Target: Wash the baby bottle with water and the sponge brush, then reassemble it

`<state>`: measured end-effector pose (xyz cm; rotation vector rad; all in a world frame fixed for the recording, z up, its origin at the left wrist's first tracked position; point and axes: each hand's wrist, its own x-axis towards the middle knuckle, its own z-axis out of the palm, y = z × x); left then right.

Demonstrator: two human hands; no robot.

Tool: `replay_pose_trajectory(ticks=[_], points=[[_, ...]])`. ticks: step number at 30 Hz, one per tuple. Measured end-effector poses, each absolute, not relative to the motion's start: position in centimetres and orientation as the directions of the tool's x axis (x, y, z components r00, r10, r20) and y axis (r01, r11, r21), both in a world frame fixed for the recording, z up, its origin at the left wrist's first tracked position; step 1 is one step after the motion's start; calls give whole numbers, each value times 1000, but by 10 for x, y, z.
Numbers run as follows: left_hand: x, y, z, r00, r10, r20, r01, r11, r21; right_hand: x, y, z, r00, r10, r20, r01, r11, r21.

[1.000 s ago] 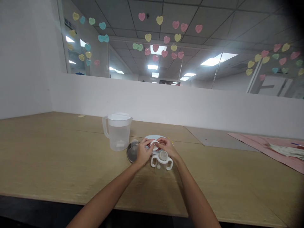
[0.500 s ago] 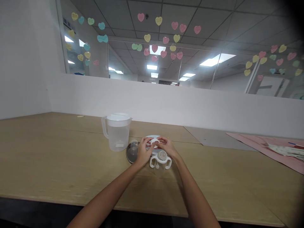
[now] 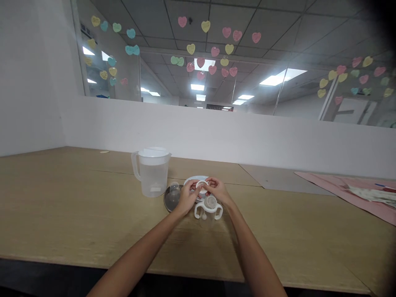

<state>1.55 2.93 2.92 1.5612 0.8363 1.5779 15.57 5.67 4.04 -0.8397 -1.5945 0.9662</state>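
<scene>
Between the fingertips of both hands is a white bottle collar ring, its round face turned toward me. My left hand grips its left side and my right hand its right side, with both thumbs on the near face. Just in front of the hands stands a clear baby bottle with two white side handles; a pale stem-like part with a round end shows inside it. Left of my left hand, a clear dome cap rests on a dark round tray. A pale oval plate lies behind the hands, partly covered by them.
A lidded clear pitcher with liquid stands at the left. Far right, a pink cloth carries a patterned cloth and a pen. A white wall with a window above, dotted with heart-shaped notes, closes off the table's back.
The white collar ring has tilted, so its round opening now faces me more. Both hands keep hold of it in nearly the same place. The view has shifted very slightly.
</scene>
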Motion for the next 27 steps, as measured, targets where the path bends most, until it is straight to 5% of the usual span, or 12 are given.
replay_pose_trajectory(ticks=[4,8,20,27], points=[[13,36,29,42,944,327,-401,-284,871,160,56,45,-246,882,402,-14,411,-912],[10,39,31,125,951,283,-516,-181,837,159,57,43,-269,865,424,77,458,-885],[7,32,34,47,904,425,-128,-416,900,156,62,36,-305,854,421,-4,441,-898],[6,32,35,144,927,347,-305,-292,906,159,57,39,-331,862,385,-150,355,-923]])
